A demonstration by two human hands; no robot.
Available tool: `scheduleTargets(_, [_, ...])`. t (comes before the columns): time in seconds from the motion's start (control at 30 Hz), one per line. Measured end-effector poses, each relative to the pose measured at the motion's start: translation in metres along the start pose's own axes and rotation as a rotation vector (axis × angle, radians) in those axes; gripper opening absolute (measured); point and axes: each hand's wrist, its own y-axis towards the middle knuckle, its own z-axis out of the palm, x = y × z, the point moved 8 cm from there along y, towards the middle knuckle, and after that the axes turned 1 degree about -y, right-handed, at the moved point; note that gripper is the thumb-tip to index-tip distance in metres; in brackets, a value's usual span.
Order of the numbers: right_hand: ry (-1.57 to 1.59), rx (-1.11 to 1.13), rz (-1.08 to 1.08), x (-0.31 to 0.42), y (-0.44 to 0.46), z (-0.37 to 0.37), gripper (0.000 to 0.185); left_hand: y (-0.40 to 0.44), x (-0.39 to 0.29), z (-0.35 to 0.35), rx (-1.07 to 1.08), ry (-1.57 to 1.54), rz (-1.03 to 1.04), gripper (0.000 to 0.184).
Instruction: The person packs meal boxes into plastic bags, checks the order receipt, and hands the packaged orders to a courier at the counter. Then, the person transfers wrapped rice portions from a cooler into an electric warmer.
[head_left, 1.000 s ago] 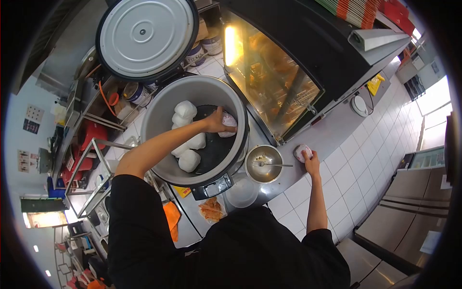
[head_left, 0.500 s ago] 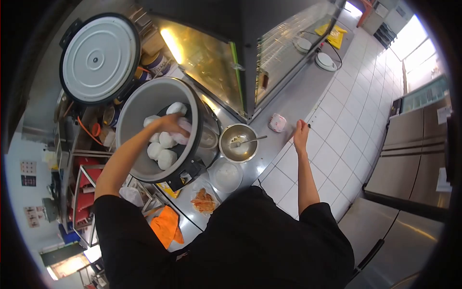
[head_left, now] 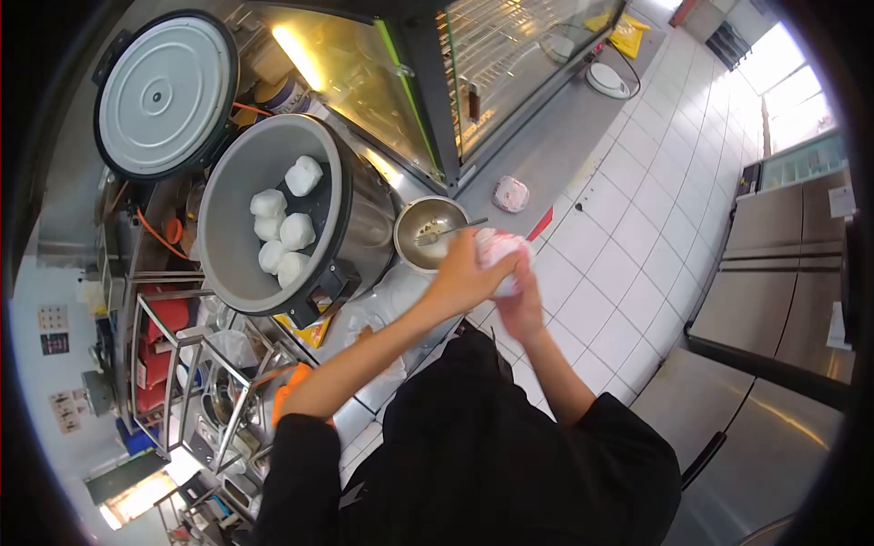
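Observation:
Both hands meet over the counter's front edge around a round white wrapped bundle with red print. My left hand grips it from the left, fingers closed round its side. My right hand closes on it from below and right, slightly blurred. Just behind them sits a steel bowl with a fork and some small bits inside. A similar pink-and-white wrapped bundle lies on the counter. To the left, a large open cooker pot holds several white wrapped lumps.
The cooker's round lid stands raised at the back left. A lit glass display cabinet rises behind the counter. At left is a metal rack; steel refrigerators line the right across the tiled floor.
My left hand has come out of the cooker with a wrapped bundle and moved right. My right hand has moved left to meet it. The view has shifted slightly.

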Motion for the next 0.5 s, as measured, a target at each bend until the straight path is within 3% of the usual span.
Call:
scheduleTargets(0.1, [0.086, -0.072, 0.157, 0.011, 0.053, -0.082, 0.051, 0.04, 0.049, 0.055, -0.083, -0.311, -0.059, 0.078])
scheduleTargets(0.17, [0.053, -0.085, 0.052, 0.031, 0.101, -0.121, 0.048, 0.034, 0.055, 0.062, -0.062, -0.311, 0.018, 0.072])
scheduleTargets(0.23, [-0.254, -0.315, -0.166, 0.051, 0.16, -0.196, 0.056, -0.006, 0.053, 0.072, -0.039, -0.111, 0.167, 0.065])
scheduleTargets(0.27, [-0.372, -0.362, -0.264, 0.056, 0.202, -0.248, 0.062, -0.028, 0.054, 0.079, 0.197, -0.214, 0.075, 0.059])
scheduleTargets(0.3, [-0.665, -0.331, -0.32, 0.065, 0.228, -0.245, 0.053, -0.054, 0.056, 0.08, 0.416, -0.324, -0.014, 0.053])
scheduleTargets(0.37, [-1.264, -0.346, -0.477, 0.082, 0.273, -0.234, 0.045, -0.099, 0.091, 0.088, 0.57, -0.47, -0.239, 0.051])
scheduleTargets(0.4, [-1.729, -0.246, -0.602, 0.067, 0.303, -0.249, 0.042, -0.125, 0.107, 0.09, 0.637, -0.559, -0.343, 0.049])
scheduleTargets(0.43, [-1.662, -0.294, -0.446, 0.067, 0.3, -0.219, 0.039, -0.141, 0.124, 0.085, 0.574, -0.523, -0.323, 0.049])
scheduleTargets(0.47, [-1.683, -0.205, -0.598, 0.061, 0.313, -0.216, 0.036, -0.159, 0.145, 0.082, 0.507, -0.487, -0.313, 0.048])
scheduleTargets(0.5, [-1.556, -0.135, -0.6, 0.056, 0.321, -0.213, 0.037, -0.179, 0.164, 0.079, 0.443, -0.45, -0.31, 0.047])
